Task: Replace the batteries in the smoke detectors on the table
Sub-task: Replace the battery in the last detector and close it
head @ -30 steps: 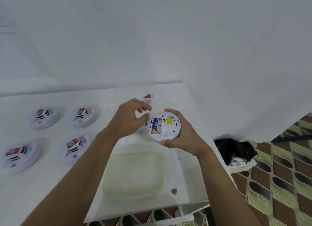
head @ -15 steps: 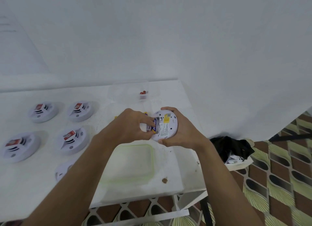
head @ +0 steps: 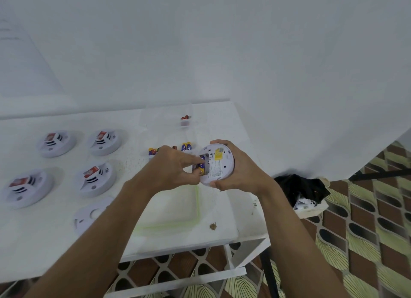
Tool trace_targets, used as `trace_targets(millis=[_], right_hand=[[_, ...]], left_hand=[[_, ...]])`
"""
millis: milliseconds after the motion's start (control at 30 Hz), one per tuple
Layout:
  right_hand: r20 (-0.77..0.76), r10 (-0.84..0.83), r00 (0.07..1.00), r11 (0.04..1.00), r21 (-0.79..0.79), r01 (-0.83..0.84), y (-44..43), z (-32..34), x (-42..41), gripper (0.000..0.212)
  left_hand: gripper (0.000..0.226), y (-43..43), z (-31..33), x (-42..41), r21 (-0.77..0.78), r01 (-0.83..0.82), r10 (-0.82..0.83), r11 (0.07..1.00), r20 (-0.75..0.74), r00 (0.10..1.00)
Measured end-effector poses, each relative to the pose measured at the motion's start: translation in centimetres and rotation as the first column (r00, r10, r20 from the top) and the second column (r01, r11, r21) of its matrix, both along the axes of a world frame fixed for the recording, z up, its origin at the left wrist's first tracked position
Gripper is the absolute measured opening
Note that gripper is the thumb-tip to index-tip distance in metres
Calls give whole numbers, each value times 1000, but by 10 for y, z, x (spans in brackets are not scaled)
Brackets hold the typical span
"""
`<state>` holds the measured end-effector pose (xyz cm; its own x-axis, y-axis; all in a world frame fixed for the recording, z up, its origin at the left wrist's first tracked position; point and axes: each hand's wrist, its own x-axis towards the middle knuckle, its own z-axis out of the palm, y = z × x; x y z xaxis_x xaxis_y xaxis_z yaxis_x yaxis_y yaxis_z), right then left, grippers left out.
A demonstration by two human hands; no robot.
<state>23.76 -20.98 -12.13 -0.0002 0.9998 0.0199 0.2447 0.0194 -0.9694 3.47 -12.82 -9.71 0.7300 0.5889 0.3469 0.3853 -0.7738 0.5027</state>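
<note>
My right hand (head: 241, 172) grips a round white smoke detector (head: 219, 164) by its rim and holds it above the table with its back side up. A blue and yellow battery (head: 201, 165) sits in its open compartment. My left hand (head: 173, 167) pinches that battery between index finger and thumb at the detector's left side. Several more detectors lie face up on the left, among them one (head: 96, 178) nearest my left arm and one (head: 104, 141) behind it.
A loose round cover plate (head: 91, 213) lies by my left forearm. A clear container with a green rim (head: 178, 205) sits under my hands. Loose batteries (head: 186, 146) and a small clear box (head: 185, 119) lie behind. Table's right edge (head: 255, 208) is close; black cloth (head: 300, 187) beyond.
My left hand closed in from beside the detector onto the battery in the compartment. My right hand kept its grip on the detector, and the camera view shifted.
</note>
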Motion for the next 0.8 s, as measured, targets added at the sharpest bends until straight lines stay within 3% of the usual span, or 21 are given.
trace_targets(millis=[100,300,433,533,633,733,800], right_hand=[[2,-19,1000,1000,13,19,-1,0,-1,85],[-11,-47,999,998,32,47,-2,-1,-6,86],[-42,-63,997,997,30,64,4,1,-10,83],[-50,-81,995,996,22,83,11,3,-13,84],[-47,-110,993,994,21,111,19,5,-16,87],[-46,-143,989,989,26,144,27,6,-15,89],[-45,-173,984,984,35,174,32,5,-14,89]], left_hand=[[38,-2,0,-7,2,11,-11,1000,51,999],[35,7,-3,-18,-235,-35,47,971,47,998],[29,14,-8,-17,-318,-70,120,946,141,983],[18,20,-11,-11,-332,-97,212,938,332,919],[13,33,-13,-5,-419,-157,366,894,482,796],[19,56,-14,-4,-493,-241,488,836,467,738],[21,73,-14,-4,-455,-310,491,835,361,793]])
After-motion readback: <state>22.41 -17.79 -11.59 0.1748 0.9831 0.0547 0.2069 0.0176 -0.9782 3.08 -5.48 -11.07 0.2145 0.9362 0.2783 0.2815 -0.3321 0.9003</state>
